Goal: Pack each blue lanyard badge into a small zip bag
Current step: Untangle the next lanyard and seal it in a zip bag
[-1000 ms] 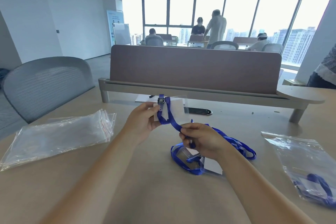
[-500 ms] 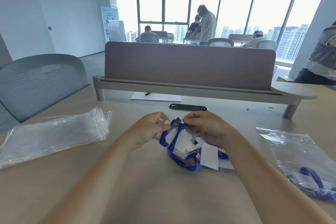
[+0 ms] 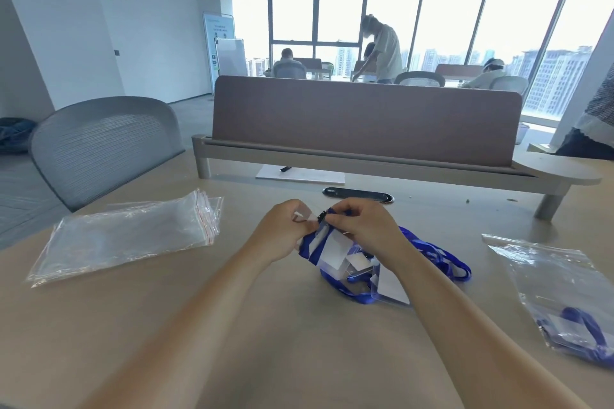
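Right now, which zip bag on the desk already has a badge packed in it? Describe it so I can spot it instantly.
Start at the brown desk divider and follow the desk to its right edge. The filled zip bag lies there alone, a blue lanyard inside. The stack of empty bags on the left shows no blue.

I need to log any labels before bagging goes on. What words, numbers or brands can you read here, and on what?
No text can be read in this view.
Standing banner by the far wall: printed lines and icons, too small and blurred to read.
Badge cards held by the left hand and right hand: white inserts look blank.
Empty zip bags and the filled bag: no print visible.
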